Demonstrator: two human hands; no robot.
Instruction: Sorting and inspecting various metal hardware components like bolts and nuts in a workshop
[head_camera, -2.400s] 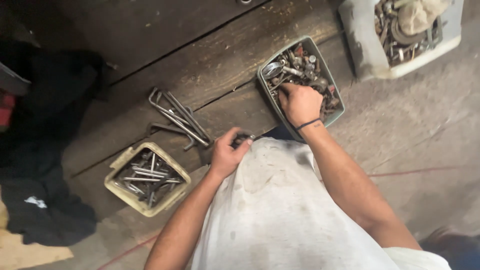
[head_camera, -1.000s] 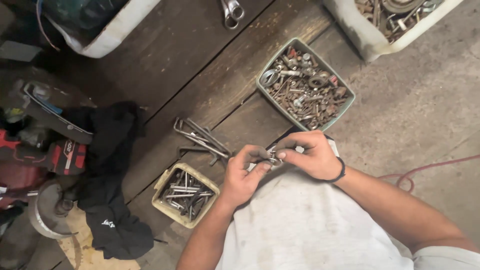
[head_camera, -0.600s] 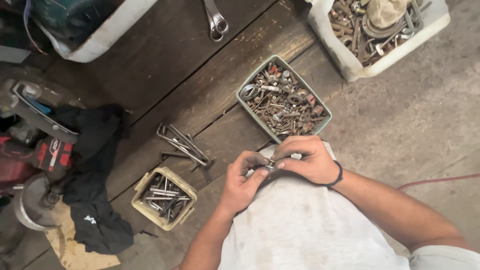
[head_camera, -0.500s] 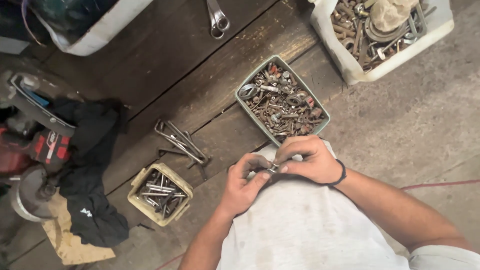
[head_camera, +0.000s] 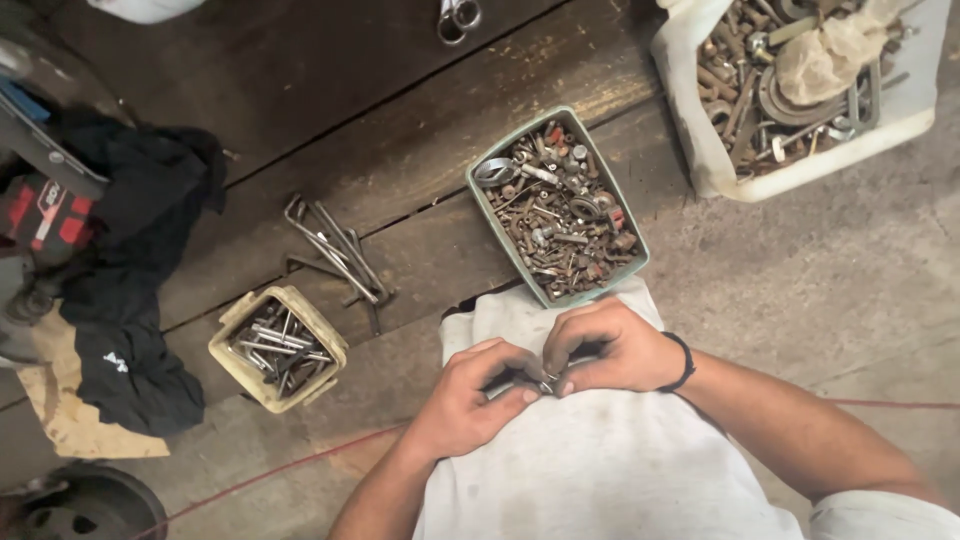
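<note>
i see my left hand (head_camera: 470, 400) and right hand (head_camera: 610, 350) meeting over the pale cloth (head_camera: 600, 460) on my lap, fingertips of both pinching a small metal piece (head_camera: 548, 383) between them; its kind is too small to tell. the green tray of rusty bolts (head_camera: 510, 245) sits just beyond, the small tan box (head_camera: 232, 362) to the left.

Both forearms bare, no gloves, no rings seen. Left hand (head_camera: 470, 400) unadorned. Right hand (head_camera: 615, 350): thin black band (head_camera: 684, 362) worn round wrist. Whitish, grubby garment (head_camera: 600, 470) worn over lap, faint grey stains noted; pale short sleeve (head_camera: 880, 520) seen at right upper arm
</note>
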